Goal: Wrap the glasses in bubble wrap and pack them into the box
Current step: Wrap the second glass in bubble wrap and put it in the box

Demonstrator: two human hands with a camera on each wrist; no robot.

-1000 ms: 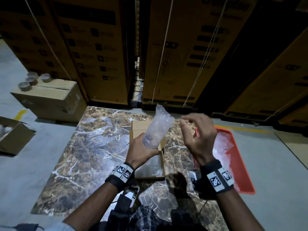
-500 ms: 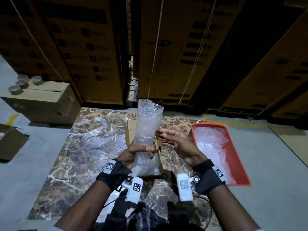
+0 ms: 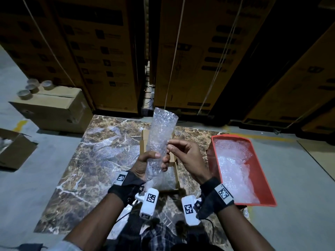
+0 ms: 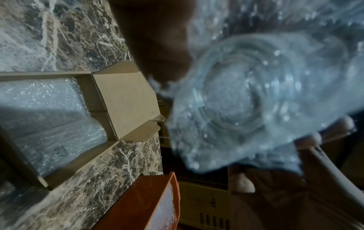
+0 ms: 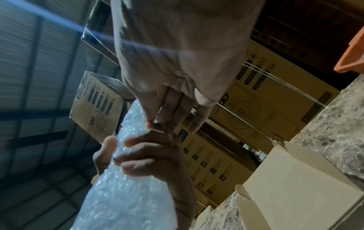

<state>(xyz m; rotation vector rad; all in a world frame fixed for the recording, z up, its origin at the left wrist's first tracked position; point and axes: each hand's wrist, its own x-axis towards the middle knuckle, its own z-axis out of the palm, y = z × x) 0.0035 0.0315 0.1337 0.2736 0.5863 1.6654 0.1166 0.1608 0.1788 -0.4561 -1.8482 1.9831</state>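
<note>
Head view: our left hand [image 3: 143, 163] grips the wrapped glass [image 3: 159, 142] upright above the box [image 3: 176, 175]. At its 3 o'clock our right hand [image 3: 184, 158] pinches the wrap's edge. Red tray [image 3: 264, 200] at 3 o'clock holds spare wrap.

Left wrist: the glass base shows blurred through the wrap. The box holds bubble wrap; whether it hides glasses we cannot tell.

Right wrist: top of roll unfolded, so, in our judgement, closing and packing remain.

A dim warehouse: tall printed cartons [image 3: 101, 51] stand stacked as a wall along the far side of a grey concrete floor [image 3: 36, 178]. A brown marble-patterned tabletop [image 3: 101, 160] sits low in front of them. To its left stands a closed carton [image 3: 54, 109] bearing tape rolls [image 3: 32, 86].
</note>
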